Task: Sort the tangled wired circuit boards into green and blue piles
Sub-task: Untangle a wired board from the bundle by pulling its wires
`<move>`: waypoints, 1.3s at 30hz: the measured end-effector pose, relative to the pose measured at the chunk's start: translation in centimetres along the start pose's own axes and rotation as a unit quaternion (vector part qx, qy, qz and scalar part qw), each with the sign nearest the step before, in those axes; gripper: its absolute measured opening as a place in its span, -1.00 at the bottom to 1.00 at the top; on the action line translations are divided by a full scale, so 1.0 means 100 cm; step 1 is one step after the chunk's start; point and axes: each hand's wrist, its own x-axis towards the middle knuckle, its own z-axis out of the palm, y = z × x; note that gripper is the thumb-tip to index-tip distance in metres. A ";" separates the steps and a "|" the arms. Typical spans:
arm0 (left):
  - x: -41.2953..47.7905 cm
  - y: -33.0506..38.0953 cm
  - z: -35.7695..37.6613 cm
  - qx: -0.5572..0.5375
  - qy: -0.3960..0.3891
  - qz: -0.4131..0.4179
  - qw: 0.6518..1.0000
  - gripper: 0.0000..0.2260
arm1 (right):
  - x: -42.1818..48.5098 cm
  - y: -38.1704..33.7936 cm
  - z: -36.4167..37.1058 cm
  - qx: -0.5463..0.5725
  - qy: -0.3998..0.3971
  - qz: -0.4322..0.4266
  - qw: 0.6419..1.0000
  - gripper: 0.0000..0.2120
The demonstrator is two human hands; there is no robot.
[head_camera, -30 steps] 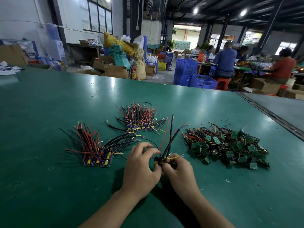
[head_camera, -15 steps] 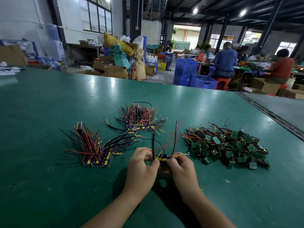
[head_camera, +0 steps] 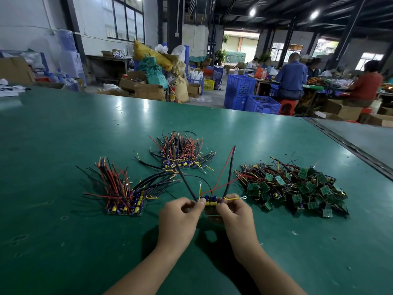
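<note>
Green matting covers the wide worktable (head_camera: 63, 241), and a busy workshop lies beyond its far edge: cardboard boxes (head_camera: 148, 90) and stuffed sacks at eleven o'clock, blue crates (head_camera: 240, 90) at twelve, and seated workers (head_camera: 291, 79) at one o'clock with their backs turned.

Both forearms reach in from the near edge and meet just short of the table's middle. Between them is a small board (head_camera: 210, 201) carrying blue and yellow parts, held a little above the matting. The left hand (head_camera: 178, 216) pinches its left end, thumb and curled fingers closed on it. The right hand (head_camera: 236, 213) pinches the right end in the same way. From the board a black wire (head_camera: 187, 184) rises toward eleven o'clock, a red wire (head_camera: 223, 173) and a dark one rise toward one o'clock, and a yellow lead (head_camera: 235, 198) with a ring terminal sticks out toward three o'clock over the right fingers.

Three heaps lie around the hands. At nine o'clock is a near blue stack (head_camera: 125, 201), boards laid flat with red and black wires fanning away. At twelve o'clock sits a far blue heap (head_camera: 180, 156), wires bristling upward. At three o'clock spreads the green pile (head_camera: 297, 188), many small green boards tangled in dark wires, just beside the right hand but apart from it.
</note>
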 end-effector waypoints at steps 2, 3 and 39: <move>-0.001 0.001 0.003 -0.024 -0.031 -0.015 0.999 -0.73 | 0.000 0.000 -0.001 0.004 -0.004 0.000 1.000 -0.70; -0.002 0.003 0.004 -0.061 -0.043 -0.037 0.997 -0.77 | 0.000 -0.001 -0.001 0.007 -0.008 0.001 1.000 -0.72; 0.006 -0.002 0.005 -0.188 -0.121 -0.105 0.969 -0.88 | 0.007 -0.001 -0.005 0.023 -0.179 0.045 0.983 -0.89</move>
